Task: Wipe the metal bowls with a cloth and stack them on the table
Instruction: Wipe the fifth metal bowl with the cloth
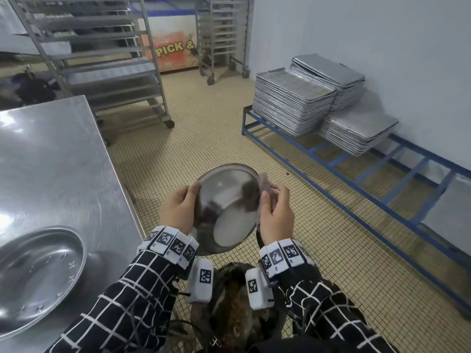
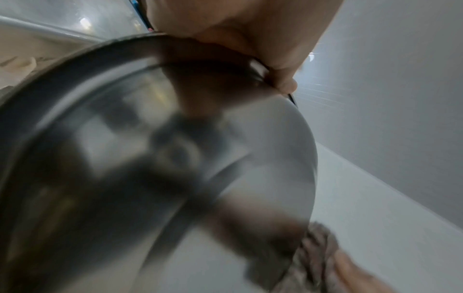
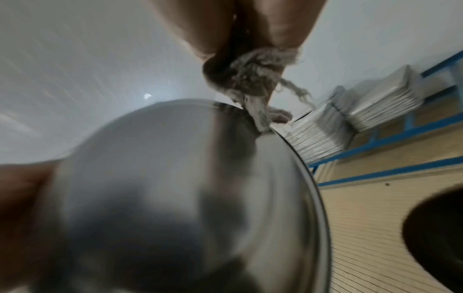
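Note:
A round metal bowl (image 1: 226, 205) is held tilted above the tiled floor, its inside facing me. My left hand (image 1: 178, 207) grips its left rim, thumb over the edge (image 2: 280, 79). My right hand (image 1: 275, 212) pinches a grey frayed cloth (image 1: 265, 184) against the bowl's right rim; the cloth (image 3: 253, 79) wraps over the edge there. The bowl (image 2: 150, 168) fills the left wrist view, and its blurred inside (image 3: 175, 188) fills the right wrist view. A second metal bowl (image 1: 35, 276) sits on the steel table (image 1: 51, 161) at my left.
Stacks of metal trays (image 1: 305, 98) rest on a blue frame (image 1: 356, 179) along the right wall. Wheeled tray racks (image 1: 107, 59) stand behind the table. A dark, dirty container (image 1: 237, 301) lies below my wrists.

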The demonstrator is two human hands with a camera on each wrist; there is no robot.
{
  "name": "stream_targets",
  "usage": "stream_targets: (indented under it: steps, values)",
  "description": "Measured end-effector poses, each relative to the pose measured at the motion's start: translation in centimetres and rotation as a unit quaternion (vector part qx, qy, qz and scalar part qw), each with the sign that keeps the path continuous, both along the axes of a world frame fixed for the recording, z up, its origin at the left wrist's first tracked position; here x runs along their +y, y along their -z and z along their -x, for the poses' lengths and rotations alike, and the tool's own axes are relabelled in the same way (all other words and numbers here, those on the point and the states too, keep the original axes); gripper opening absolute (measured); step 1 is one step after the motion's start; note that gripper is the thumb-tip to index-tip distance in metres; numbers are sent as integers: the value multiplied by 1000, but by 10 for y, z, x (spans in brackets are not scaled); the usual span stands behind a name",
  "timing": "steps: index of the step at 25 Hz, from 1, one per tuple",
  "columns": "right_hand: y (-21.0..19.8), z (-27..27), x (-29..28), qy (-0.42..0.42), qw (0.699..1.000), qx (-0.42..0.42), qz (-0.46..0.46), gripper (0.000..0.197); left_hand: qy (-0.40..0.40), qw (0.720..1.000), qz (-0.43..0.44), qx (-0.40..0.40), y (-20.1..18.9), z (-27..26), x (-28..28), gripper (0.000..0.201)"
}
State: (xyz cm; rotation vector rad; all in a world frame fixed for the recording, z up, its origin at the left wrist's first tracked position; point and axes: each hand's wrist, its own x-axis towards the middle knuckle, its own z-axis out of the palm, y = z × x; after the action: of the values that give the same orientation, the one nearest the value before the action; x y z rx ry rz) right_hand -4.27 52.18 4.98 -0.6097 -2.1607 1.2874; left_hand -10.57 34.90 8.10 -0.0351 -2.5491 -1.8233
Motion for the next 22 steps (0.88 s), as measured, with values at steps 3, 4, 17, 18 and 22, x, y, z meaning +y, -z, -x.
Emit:
stream_targets:
  steps: [3, 4, 17, 18, 22]
  values:
    - [-13, 3, -36, -111, 978, 29, -173, 34, 18, 998, 40, 35, -3, 0, 8, 36]
    - [-8, 4, -44, -130, 957, 16, -258, 39, 23, 999, 34, 36, -6, 0, 10, 33]
    - [27, 18, -6, 88, 985, -24, 145, 44, -3, 995, -101, -26, 0, 0, -5, 37]
    - [29, 13, -4, 80, 981, 0, 175, 42, -9, 991, -127, -46, 1, 1, -5, 35]
    - [15, 10, 16, 41, 962, -10, 270, 30, -15, 983, -166, -76, 6, 6, -8, 26]
